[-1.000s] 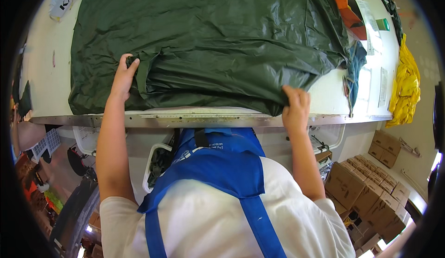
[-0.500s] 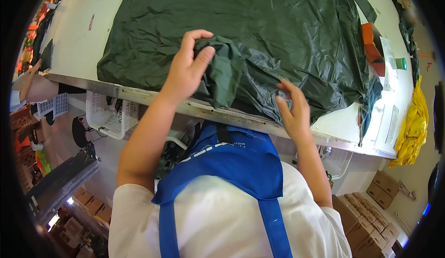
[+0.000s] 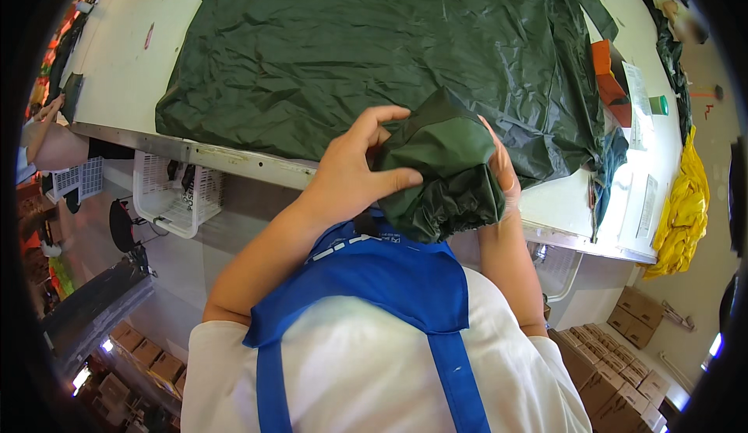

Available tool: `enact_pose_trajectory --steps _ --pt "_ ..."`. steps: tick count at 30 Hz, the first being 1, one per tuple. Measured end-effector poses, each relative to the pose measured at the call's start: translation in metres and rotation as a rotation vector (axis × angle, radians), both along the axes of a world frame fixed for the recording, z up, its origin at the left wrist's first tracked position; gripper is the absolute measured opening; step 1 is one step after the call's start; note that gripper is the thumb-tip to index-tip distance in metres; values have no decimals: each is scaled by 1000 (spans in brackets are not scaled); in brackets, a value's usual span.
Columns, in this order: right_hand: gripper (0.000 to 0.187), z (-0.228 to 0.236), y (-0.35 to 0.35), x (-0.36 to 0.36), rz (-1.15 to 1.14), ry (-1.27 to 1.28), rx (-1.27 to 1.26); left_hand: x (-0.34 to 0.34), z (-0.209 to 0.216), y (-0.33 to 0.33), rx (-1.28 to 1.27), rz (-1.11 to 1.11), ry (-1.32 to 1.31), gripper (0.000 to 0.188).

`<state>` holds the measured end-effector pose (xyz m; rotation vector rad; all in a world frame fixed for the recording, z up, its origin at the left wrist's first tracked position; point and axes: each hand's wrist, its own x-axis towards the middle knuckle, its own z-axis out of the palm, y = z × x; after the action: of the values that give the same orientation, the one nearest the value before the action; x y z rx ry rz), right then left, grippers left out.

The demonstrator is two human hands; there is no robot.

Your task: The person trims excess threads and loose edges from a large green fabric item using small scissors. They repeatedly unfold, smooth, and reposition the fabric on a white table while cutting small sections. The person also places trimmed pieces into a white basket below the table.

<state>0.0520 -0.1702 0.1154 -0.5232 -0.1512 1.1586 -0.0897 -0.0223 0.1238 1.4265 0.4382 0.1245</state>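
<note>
Dark green waterproof fabric (image 3: 436, 153), bunched up with a gathered, shiny lower edge, is held up between my two hands at the near table edge. My left hand (image 3: 349, 167) grips its left side, the thumb pressed on the front and the fingers curled over the top. My right hand (image 3: 505, 170) holds the right side, with its fingers partly hidden by the cloth. Behind them a large dark green sheet of the same material (image 3: 327, 51) lies wrinkled over the table. Whether the held part is joined to that sheet cannot be made out.
The white table (image 3: 117, 82) has a metal front edge. On its right are an orange box (image 3: 610, 75), a green roll (image 3: 659, 105) and hanging yellow fabric (image 3: 682, 207). White baskets (image 3: 175, 191) sit below. Another person's hand (image 3: 51, 108) is at far left.
Both hands have lifted the bunched green fabric off the sheet and toward me. My left hand moved right and down; my right hand, open and apart before, now holds the cloth.
</note>
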Motion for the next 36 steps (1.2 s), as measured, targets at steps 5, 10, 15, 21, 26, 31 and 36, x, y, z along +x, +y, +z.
enact_pose_trajectory --steps 5,10,15,21,26,31,36 --pt "38 6 5 1 51 -976 -713 14 1 -13 596 227 -327 43" --pt "12 -28 19 26 -324 -816 -739 13 20 -23 -109 -104 -270 11" --pt "42 -10 -3 26 -5 79 -277 11 21 9 -1113 -184 -441 62" --pt "42 4 -11 8 -5 109 -63 13 24 13 -1198 -86 -572 69" --pt "31 -13 11 8 -300 -705 -561 13 27 -13 156 -107 -481 51" --pt "19 -19 12 -6 -647 -1156 -756 9 -2 -22 943 98 -149 32" --pt "51 -14 20 -44 -370 -1672 -594 -2 -63 33 1060 237 207 29"
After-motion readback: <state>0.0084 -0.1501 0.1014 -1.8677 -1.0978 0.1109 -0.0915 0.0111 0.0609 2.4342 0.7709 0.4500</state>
